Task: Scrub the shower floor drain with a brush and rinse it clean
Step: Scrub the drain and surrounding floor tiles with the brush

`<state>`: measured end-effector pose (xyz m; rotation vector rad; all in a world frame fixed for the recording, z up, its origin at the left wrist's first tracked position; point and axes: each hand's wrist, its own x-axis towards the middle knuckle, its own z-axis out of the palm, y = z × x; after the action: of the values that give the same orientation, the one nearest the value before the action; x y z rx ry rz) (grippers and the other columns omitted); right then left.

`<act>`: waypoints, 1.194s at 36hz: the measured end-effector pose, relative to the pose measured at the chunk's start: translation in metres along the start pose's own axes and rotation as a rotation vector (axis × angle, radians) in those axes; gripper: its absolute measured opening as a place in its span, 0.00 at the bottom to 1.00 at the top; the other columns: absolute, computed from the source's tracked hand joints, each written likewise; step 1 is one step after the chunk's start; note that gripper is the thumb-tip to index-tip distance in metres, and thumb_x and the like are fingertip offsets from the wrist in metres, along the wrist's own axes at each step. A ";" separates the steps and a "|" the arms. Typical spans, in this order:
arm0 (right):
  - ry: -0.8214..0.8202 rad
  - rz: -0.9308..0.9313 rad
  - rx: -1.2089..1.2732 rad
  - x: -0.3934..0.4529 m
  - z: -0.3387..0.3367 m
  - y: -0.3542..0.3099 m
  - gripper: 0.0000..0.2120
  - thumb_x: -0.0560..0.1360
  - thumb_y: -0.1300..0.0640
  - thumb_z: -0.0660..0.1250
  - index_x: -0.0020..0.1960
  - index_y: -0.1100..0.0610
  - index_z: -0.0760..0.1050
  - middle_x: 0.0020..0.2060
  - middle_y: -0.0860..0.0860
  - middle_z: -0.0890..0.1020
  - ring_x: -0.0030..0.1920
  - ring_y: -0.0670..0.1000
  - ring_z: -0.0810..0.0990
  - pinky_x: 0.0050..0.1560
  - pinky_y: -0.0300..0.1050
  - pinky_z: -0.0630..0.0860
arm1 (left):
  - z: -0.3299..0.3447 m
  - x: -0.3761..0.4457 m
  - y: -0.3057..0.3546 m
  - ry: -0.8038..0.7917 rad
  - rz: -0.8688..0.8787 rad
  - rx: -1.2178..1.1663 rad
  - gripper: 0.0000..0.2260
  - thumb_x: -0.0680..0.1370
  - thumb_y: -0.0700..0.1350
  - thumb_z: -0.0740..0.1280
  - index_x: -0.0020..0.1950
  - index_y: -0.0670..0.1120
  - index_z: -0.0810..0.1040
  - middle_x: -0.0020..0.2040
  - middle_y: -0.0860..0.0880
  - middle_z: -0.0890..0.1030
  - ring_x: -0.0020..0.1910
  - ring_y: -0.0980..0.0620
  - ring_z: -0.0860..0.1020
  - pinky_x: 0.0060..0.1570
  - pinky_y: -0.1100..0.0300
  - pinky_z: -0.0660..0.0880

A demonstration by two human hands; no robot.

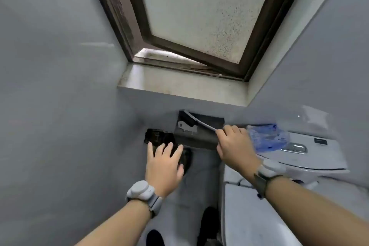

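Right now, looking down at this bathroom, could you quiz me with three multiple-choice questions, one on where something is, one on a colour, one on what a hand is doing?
1. Where does the window sit?
A. Above the sill on the far wall
B. On the floor beside the shoes
C. Behind the toilet lid

2. What colour is the crumpled plastic bag on the toilet tank?
A. Red
B. Blue
C. Yellow

3. What is the right hand doing?
A. Hanging empty
B. Resting flat on the wall
C. Gripping a thin grey handle

Answers:
1 A, its dark frame rises directly from the pale sill.
2 B, it shows blue against the white tank.
3 C, its fingers close around the handle, while the left hand is spread open.
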<state>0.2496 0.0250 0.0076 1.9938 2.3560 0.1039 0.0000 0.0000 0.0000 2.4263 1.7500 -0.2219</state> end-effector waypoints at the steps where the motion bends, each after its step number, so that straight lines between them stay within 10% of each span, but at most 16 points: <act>1: 0.003 -0.003 0.006 0.004 -0.001 0.002 0.09 0.71 0.52 0.62 0.50 0.54 0.73 0.44 0.54 0.74 0.44 0.60 0.73 0.42 0.53 0.66 | -0.003 0.004 0.002 -0.018 0.007 -0.001 0.27 0.74 0.57 0.62 0.73 0.54 0.71 0.68 0.46 0.77 0.67 0.41 0.73 0.72 0.33 0.52; 32: 0.063 0.315 0.458 0.040 0.104 -0.097 0.07 0.79 0.52 0.60 0.55 0.53 0.71 0.49 0.51 0.74 0.41 0.58 0.76 0.34 0.50 0.71 | 0.113 0.075 -0.043 0.156 0.092 -0.170 0.29 0.72 0.49 0.62 0.74 0.50 0.69 0.74 0.42 0.68 0.69 0.41 0.69 0.69 0.38 0.61; 43: -0.070 0.227 0.478 0.001 0.198 -0.185 0.04 0.78 0.53 0.61 0.51 0.52 0.70 0.34 0.49 0.77 0.34 0.57 0.75 0.33 0.48 0.60 | 0.241 0.008 -0.121 0.032 -0.001 -0.255 0.26 0.73 0.48 0.58 0.72 0.49 0.72 0.66 0.44 0.75 0.62 0.42 0.73 0.63 0.44 0.67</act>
<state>0.0841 -0.0010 -0.2052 2.4097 2.2583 -0.5631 -0.1206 -0.0028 -0.2414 2.2581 1.6767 0.0385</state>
